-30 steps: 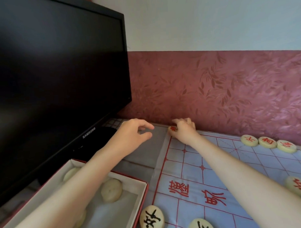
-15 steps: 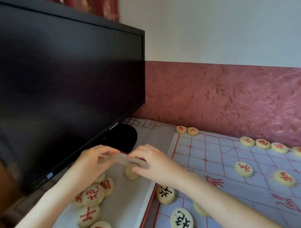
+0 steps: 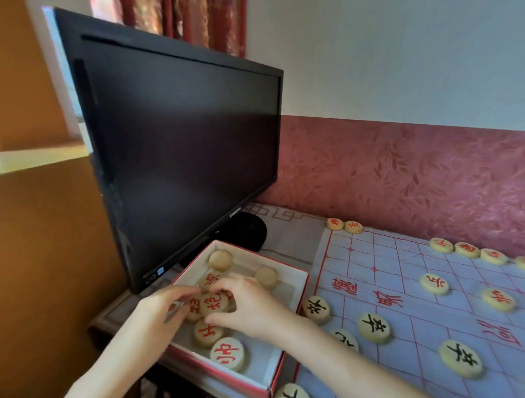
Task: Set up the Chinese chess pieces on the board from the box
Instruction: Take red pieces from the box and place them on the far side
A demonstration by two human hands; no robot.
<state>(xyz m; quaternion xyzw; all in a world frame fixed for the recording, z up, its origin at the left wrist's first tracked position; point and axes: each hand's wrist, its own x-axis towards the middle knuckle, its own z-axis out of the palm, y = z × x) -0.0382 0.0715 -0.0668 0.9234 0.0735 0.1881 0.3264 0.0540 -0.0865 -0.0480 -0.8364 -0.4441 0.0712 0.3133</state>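
Note:
A white box with red edges sits left of the board and holds several cream discs with red characters, such as one near its front. My left hand and my right hand are both inside the box. The fingers of each curl round red pieces in a cluster between them. The pale blue board has red lines. Red pieces line its far edge, and black pieces lie on its near side.
A black monitor stands just behind the box, with its round base beside the board's far left corner. A dark red wall runs behind the board. An orange wall is on the left, where the table's edge drops off.
One second ago my hands were at the board's far left corner, where two red pieces now lie. Both hands have drawn back to the box and closed on the red pieces.

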